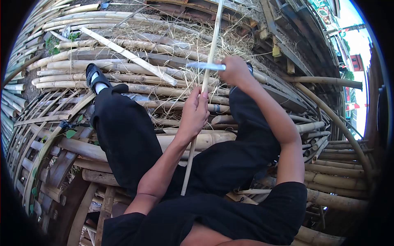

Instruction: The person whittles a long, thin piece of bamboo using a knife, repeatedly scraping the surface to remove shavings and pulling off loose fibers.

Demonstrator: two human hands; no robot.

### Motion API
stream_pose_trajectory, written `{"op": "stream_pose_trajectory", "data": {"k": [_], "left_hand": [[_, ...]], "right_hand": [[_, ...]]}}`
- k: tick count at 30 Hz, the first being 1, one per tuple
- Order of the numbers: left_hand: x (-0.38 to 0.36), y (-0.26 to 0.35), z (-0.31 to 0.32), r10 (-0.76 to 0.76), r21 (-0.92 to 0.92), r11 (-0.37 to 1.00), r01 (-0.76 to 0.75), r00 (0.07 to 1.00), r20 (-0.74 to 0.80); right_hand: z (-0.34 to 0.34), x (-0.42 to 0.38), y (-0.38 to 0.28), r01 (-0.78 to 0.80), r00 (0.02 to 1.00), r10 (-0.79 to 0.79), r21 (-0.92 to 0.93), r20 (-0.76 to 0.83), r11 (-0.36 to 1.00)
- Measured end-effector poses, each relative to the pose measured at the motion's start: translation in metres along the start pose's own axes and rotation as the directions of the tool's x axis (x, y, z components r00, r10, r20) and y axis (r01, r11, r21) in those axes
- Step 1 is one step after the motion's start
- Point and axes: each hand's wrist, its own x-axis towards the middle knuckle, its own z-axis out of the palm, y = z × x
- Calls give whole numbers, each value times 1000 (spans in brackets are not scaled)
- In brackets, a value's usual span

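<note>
My left hand (194,111) is closed around a long, pale bamboo strip (213,45), thumb lying along it. The strip runs from the top of the view down between my legs to my waist. In my right hand (235,72) is a knife (205,66), its handle mostly hidden in my fist. The blade points left and crosses the strip a little above my left hand, slightly blurred. Thin curled shavings (184,88) lie over the poles around and below the strip.
Bamboo poles (135,78) cover the ground beneath my feet. A wide split bamboo piece (127,55) lies across them at the left. Stacked timber (287,41) stands at the upper right, and a woven bamboo lattice (37,147) is at the left.
</note>
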Motion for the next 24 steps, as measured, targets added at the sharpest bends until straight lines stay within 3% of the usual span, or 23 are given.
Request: {"op": "stream_pose_trajectory", "data": {"k": [4,7,9,10,12,13,15,17,19,24], "left_hand": [[-2,-9,2,-20,19,1000,20,1000,9],[1,-16,1,-30,59,998,29,999,19],[-2,-16,7,-72,21,997,72,997,22],[-3,-21,10,-67,65,996,64,997,39],[-3,-20,12,-81,95,993,76,995,52],[-4,-19,14,-84,93,993,79,995,60],[-2,-14,10,-85,28,996,83,995,44],[0,-19,3,-53,56,997,53,999,9],[-1,-15,1,-44,84,995,45,999,-12],[0,-14,3,-84,68,994,85,996,-12]], "right_hand": [[-2,19,29,-137,990,137,-19,31,990],[-7,33,58,-141,987,133,-82,-93,987],[-22,39,77,-394,915,385,-59,-115,917],[-26,35,83,-403,911,395,-45,-122,914],[-34,28,87,-285,916,262,-31,-305,958],[-31,22,86,-292,914,268,-35,-306,956],[-21,14,70,-226,944,241,91,-226,970],[-9,5,60,-214,964,219,48,-154,976],[-4,-9,39,-7,1000,7,-33,8,999],[12,-23,11,149,983,-147,-9,112,989]]}}
